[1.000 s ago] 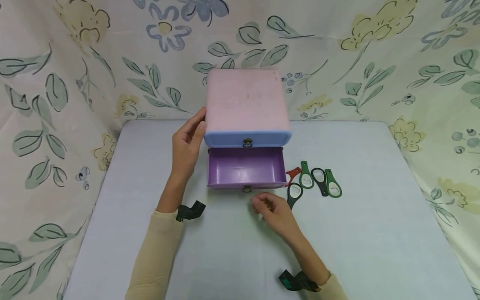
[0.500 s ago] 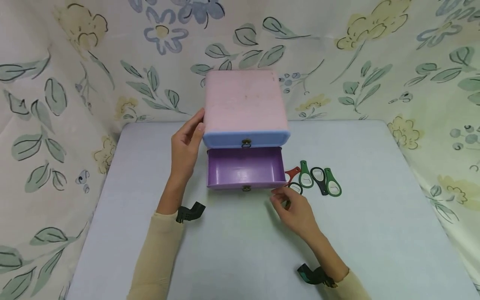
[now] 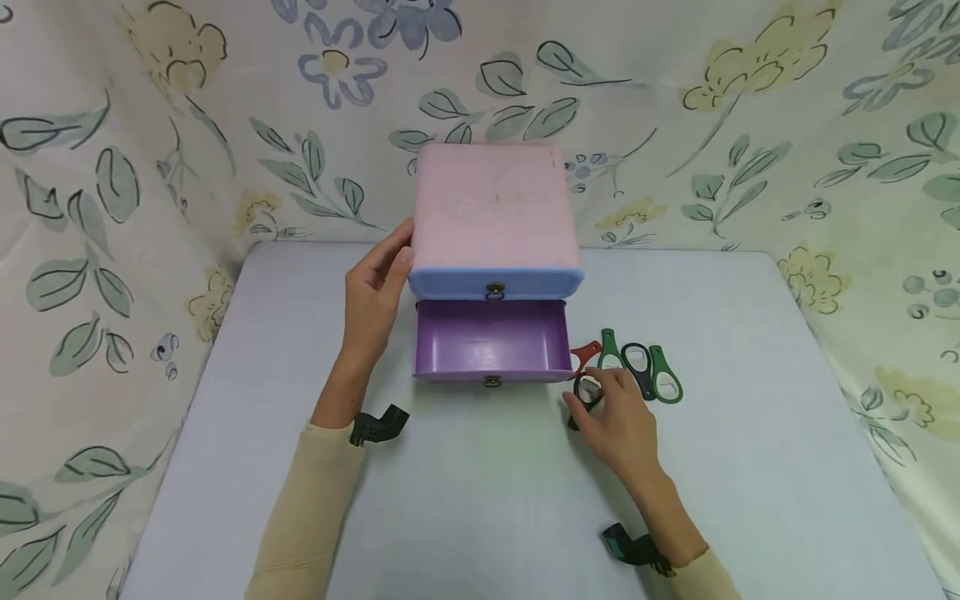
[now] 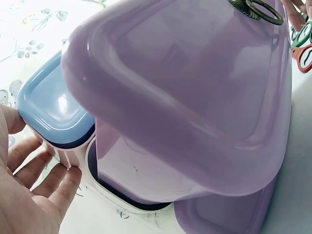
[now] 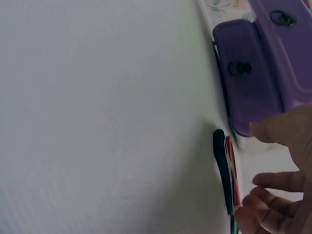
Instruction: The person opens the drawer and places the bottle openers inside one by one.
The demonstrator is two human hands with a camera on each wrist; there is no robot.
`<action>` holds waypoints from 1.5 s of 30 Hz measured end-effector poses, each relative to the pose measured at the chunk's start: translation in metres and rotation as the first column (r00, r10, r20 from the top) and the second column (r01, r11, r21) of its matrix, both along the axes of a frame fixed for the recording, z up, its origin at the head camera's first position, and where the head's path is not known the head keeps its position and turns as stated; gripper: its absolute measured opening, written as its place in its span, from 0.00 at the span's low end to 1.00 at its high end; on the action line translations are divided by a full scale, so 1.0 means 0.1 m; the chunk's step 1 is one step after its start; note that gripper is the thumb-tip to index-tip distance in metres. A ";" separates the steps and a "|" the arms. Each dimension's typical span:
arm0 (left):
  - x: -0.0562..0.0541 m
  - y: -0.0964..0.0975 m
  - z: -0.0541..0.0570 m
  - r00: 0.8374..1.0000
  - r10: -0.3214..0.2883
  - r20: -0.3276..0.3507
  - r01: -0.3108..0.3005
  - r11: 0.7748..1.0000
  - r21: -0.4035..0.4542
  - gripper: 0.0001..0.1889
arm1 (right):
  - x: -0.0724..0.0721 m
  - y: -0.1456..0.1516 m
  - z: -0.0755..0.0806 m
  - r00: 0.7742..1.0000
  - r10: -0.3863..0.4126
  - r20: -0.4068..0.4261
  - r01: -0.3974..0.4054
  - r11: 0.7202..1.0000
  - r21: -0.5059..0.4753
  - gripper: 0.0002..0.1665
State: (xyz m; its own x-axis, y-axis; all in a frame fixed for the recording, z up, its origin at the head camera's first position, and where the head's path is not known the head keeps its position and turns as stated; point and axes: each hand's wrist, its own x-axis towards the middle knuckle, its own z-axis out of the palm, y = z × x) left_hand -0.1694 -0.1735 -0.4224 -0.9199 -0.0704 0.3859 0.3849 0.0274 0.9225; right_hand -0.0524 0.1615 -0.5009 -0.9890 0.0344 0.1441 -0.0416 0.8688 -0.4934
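My left hand [image 3: 372, 292] rests against the left side of a small pink drawer cabinet [image 3: 495, 204], fingers fairly straight in the left wrist view. Its blue top drawer [image 3: 457, 284] is in, while a purple drawer [image 3: 491, 342] below stands pulled out with its visible inside bare. Another purple drawer [image 5: 243, 92] shows underneath in the right wrist view. My right hand [image 3: 621, 421] hovers with parted fingers around a small black magnifying-glass-shaped thing [image 3: 578, 403], a ring with a short handle, on the table; no grip shows.
Several similar pieces lie beside the cabinet's right: a red one [image 3: 588, 351], a green one [image 3: 608, 339], another black one [image 3: 647, 387] and a further green one [image 3: 657, 361]. White cloth covers the table [image 3: 480, 508]. Floral fabric [image 3: 645, 167] hangs behind and at the sides.
My right hand has moved right, from in front of the pulled-out drawer to the nearest black piece. My left hand stays at the cabinet, and the drawer stays out.
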 end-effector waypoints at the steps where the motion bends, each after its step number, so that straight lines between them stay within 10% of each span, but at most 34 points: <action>1: 0.00 0.00 0.00 1.000 0.000 0.001 0.000 1.000 0.000 0.22 | 0.00 0.01 0.00 1.000 -0.008 0.009 0.008 1.000 0.009 0.32; 22: -0.02 0.03 0.00 1.000 -0.011 0.001 0.011 1.000 0.005 0.22 | -0.03 0.09 -0.03 0.995 -0.014 0.098 0.005 0.995 0.099 0.39; 45: 0.01 0.00 0.00 1.000 -0.009 0.018 0.009 1.000 0.008 0.22 | -0.17 0.24 0.20 0.961 0.158 0.226 -0.191 0.972 0.133 0.35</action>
